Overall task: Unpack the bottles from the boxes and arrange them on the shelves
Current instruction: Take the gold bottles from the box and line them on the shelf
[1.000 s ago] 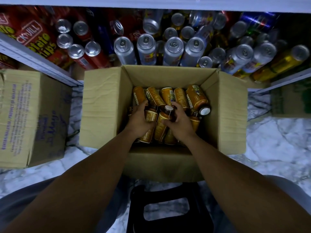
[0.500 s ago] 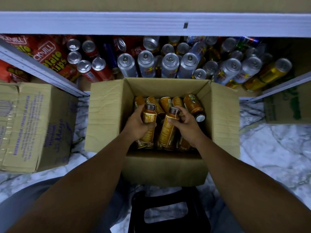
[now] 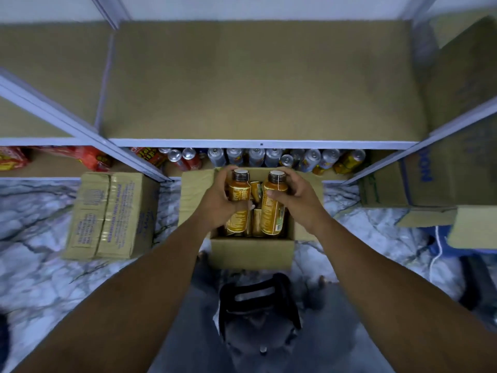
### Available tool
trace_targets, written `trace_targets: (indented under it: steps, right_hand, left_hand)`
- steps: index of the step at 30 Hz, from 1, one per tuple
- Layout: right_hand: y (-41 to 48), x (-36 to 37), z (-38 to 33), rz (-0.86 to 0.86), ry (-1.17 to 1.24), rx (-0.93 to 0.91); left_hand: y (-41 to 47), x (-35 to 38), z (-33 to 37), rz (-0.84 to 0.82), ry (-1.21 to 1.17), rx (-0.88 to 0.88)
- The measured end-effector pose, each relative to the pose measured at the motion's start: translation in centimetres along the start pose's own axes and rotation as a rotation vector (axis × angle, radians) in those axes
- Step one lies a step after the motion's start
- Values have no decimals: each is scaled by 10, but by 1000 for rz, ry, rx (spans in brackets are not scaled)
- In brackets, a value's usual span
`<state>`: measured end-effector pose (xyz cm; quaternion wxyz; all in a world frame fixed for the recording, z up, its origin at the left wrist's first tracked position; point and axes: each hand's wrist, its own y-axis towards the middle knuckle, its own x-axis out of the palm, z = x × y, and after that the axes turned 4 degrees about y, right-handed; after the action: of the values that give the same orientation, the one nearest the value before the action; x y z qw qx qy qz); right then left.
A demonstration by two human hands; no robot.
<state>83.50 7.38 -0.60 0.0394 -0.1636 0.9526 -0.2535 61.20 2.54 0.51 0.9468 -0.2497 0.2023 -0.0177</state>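
Over open brown cardboard box at centre: left hand curls round amber white-capped bottle, right hand grips second amber bottle; carry both upright, apart, to bare brown shelf board at 12 o'clock

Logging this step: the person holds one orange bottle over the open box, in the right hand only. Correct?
No. Head view: the left hand grips a left bottle too, the right hand the right bottle, both over the open box.

Two hands, two gripped bottles
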Motion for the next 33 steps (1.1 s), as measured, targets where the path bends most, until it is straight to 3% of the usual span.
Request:
trace_targets:
  steps: [13,22,33]
  right_hand:
    - [-134,-12,-276,4,-98,-298]
    - [-172,-12,-404,2,-161,-551]
    - [-182,0,-527,181,-250,-830]
  left_hand:
    - [-130,-111,258,115,-7,310]
    - [-165,-170,378,175,29,545]
    - [-168,-249,477,226,101,809]
